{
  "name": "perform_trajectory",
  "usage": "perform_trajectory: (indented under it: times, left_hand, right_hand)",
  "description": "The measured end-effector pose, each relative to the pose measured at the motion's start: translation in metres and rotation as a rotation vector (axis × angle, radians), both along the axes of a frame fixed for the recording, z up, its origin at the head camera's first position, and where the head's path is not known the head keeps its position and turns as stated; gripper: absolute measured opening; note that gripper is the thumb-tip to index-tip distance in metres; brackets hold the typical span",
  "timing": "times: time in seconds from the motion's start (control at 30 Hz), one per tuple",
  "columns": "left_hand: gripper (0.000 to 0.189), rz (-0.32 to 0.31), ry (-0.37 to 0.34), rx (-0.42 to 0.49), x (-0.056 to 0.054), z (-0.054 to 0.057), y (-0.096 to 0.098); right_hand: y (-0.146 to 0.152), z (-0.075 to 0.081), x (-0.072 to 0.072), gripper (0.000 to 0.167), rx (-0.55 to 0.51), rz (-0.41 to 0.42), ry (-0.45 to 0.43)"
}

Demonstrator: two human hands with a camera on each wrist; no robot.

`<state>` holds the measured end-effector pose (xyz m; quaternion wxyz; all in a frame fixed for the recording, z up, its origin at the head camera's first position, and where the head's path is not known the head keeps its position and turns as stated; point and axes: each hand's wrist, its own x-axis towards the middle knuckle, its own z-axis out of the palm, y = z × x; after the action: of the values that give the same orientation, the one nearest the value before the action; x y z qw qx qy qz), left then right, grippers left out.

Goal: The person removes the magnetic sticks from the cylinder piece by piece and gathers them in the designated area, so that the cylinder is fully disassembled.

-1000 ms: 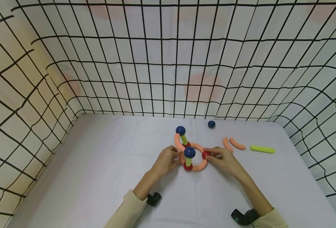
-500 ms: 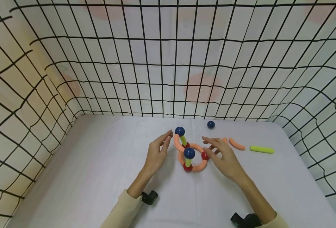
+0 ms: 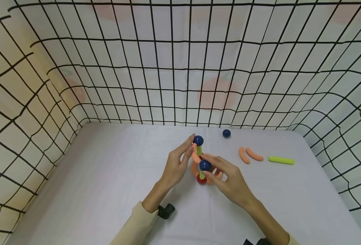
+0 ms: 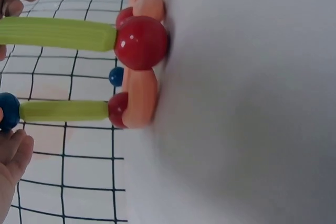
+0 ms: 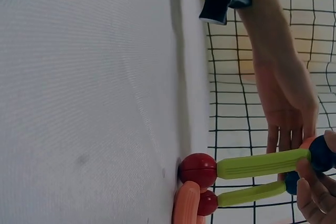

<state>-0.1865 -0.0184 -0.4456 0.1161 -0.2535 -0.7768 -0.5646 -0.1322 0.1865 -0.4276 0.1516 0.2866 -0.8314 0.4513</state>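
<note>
Nearest the person, the right hand [image 3: 229, 182] pinches the blue ball [image 3: 205, 165] that caps the near green post [image 3: 202, 175], thumb and fingertips curled round it from the right; the right wrist view shows the same pinch. That post stands upright, its long axis vertical, on a red ball [image 3: 201, 179] at the near edge of the orange ring [image 3: 194, 168] lying flat on the table [image 3: 107, 177]. Just beyond, the left hand [image 3: 178, 166] is released, fingers straight and raised, its fingertips beside the far blue ball [image 3: 198, 140] atop the second upright post [image 3: 199, 150]; contact cannot be told. So each hand has its own post: right nearer the front one, left nearer the back one. Farther right lie two loose orange curves [image 3: 249, 154] and a green stick [image 3: 281, 160], well apart from both hands
</note>
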Motion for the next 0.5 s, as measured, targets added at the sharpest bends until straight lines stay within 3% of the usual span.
perform_trajectory:
  times: [0.2,0.5]
  left_hand:
    - [0.05,-0.046,-0.001,-0.02,0.0009,0.0042,0.0061]
    - [0.061,-0.115,0.007,-0.114,0.0054,0.0013,0.0057]
  right_hand:
    - [-0.0002,-0.0008,0.001,0.054,0.014,-0.032,0.038]
    - [0.0004,-0.0021,0.0008,0.057,0.013,-0.053,0.045]
